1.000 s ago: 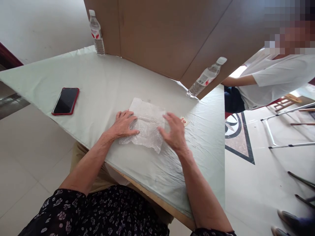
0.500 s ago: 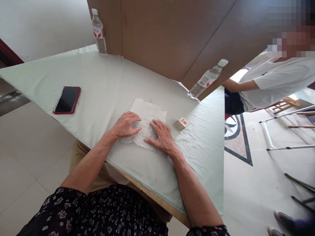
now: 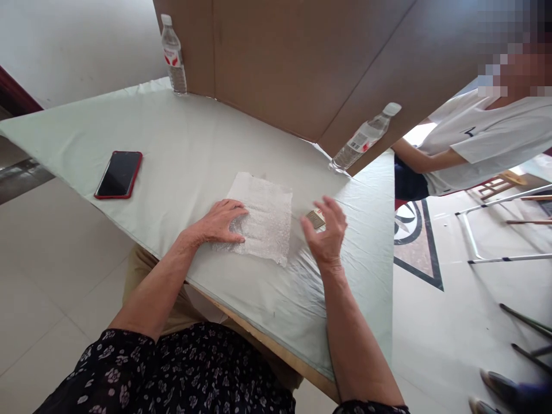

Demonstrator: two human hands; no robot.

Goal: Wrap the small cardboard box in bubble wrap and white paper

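Note:
A sheet of bubble wrap lies flat on the pale green tablecloth in front of me. My left hand rests on its left side, fingers spread. Over to the right, my right hand is at a small cream-coloured box, with thumb and fingers apart on either side of it. The hand partly covers the box, and I see no firm grip on it.
A phone in a red case lies on the left. One water bottle stands at the back left, another at the right, both by a tall brown cardboard panel. A person in a white shirt sits beyond the table's right edge.
My right hand has left the bubble wrap and moved right to the small box. My left hand has stayed on the wrap.

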